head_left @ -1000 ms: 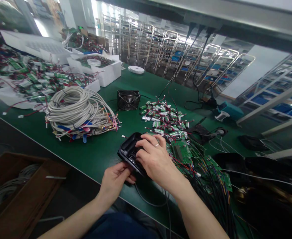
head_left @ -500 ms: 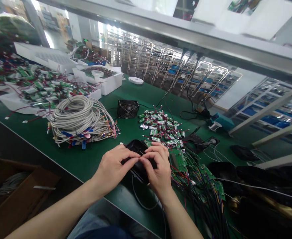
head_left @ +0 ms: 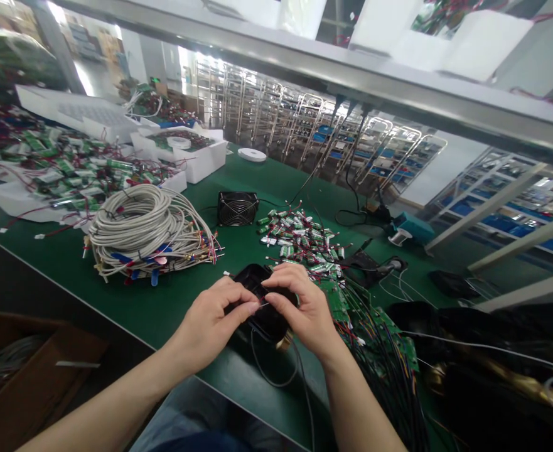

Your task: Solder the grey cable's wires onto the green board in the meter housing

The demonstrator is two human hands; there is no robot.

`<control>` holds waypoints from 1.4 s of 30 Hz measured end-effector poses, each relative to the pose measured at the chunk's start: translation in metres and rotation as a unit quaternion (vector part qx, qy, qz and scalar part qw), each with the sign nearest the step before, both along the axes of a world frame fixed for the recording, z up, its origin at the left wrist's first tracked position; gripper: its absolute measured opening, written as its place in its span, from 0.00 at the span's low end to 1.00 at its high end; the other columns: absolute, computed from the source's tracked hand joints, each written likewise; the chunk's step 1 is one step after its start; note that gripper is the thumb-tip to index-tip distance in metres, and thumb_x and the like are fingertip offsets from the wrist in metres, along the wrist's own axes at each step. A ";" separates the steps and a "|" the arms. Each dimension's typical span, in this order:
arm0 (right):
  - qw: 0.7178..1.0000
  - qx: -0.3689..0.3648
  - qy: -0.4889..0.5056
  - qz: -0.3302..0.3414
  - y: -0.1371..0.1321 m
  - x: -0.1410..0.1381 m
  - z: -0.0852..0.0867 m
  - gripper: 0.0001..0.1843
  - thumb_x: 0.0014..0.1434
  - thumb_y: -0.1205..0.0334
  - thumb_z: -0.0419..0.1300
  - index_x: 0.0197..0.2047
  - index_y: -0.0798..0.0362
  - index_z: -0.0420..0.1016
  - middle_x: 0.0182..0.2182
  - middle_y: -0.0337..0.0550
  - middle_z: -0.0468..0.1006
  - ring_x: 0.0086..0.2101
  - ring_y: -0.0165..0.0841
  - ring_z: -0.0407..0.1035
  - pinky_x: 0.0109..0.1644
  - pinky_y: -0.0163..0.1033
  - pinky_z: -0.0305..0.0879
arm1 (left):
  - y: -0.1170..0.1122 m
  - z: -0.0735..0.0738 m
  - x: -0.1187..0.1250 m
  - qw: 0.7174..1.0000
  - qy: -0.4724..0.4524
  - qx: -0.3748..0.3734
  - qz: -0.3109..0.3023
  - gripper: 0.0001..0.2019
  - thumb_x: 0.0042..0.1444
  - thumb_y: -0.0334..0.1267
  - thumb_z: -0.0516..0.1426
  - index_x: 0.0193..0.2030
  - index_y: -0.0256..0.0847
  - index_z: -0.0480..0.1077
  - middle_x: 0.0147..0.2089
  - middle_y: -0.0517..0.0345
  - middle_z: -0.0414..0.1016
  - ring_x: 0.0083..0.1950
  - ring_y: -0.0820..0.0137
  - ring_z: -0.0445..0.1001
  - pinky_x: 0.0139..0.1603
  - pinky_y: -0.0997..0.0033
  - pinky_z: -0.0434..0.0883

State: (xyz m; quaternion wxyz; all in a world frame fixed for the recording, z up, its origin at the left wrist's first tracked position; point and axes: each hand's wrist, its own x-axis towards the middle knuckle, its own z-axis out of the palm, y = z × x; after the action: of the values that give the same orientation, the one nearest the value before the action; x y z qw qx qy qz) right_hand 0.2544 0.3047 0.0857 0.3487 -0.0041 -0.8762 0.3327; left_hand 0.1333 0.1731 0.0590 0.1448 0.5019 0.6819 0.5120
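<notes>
- The left hand (head_left: 213, 320) is in the lower middle of the frame; its grip is closed in a pinch, thumb and forefinger pressed on the near left edge of a black plastic housing (head_left: 257, 295) with rounded corners.
- The right hand (head_left: 304, 311) is just beside it, fingers curled over the right part of the same housing, so this grip also clamps the housing.
- The fingertips of both hands almost meet above the housing; what small part is between them I cannot tell.
- The housing lies on the green surface (head_left: 177, 301), near its front edge, and a thin dark wire (head_left: 276, 370) hangs from it in a loop over that edge.
- To the left of the hands lies a big coil of grey cables (head_left: 139, 229) with coloured ends.
- Behind the housing stands a small black square fan (head_left: 237, 208), and to the right of it a heap of small green cells with red wires (head_left: 304, 242).
- At the right of the hands lie green circuit boards with bundles of dark wires (head_left: 380, 339).
- In the lower left corner stands a brown cardboard box (head_left: 36, 376), below the surface.
</notes>
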 end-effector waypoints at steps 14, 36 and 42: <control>0.995 0.049 -0.080 0.038 0.003 0.002 0.005 0.04 0.60 0.68 0.53 0.37 0.51 0.67 0.39 0.43 0.72 0.46 0.33 0.63 0.54 0.46 0.57 | -0.006 -0.006 0.001 1.000 0.023 -0.007 -0.009 0.10 0.57 0.44 0.53 0.31 0.44 0.73 0.33 0.59 0.70 0.38 0.69 0.67 0.40 0.73 0.62; 0.995 0.064 -0.078 0.028 -0.010 -0.002 0.015 0.03 0.59 0.67 0.54 0.36 0.52 0.68 0.35 0.41 0.71 0.40 0.32 0.64 0.46 0.41 0.60 | -0.007 -0.013 0.003 0.997 -0.061 0.018 0.031 0.12 0.47 0.39 0.61 0.41 0.43 0.72 0.32 0.62 0.74 0.36 0.70 0.72 0.39 0.73 0.66; 0.968 0.232 -0.090 0.015 -0.033 -0.013 0.018 0.06 0.56 0.62 0.59 0.38 0.52 0.70 0.39 0.45 0.71 0.43 0.36 0.61 0.48 0.45 0.58 | -0.011 -0.008 0.000 0.996 -0.087 0.024 -0.007 0.17 0.43 0.29 0.56 0.43 0.41 0.67 0.38 0.62 0.76 0.41 0.69 0.73 0.42 0.75 0.66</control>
State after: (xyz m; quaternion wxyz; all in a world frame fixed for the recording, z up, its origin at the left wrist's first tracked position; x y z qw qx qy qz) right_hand 0.2416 0.2720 0.1040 0.2551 0.0601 -0.9571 0.1235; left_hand 0.1338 0.1624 0.0506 0.1949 0.4637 0.6510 0.5685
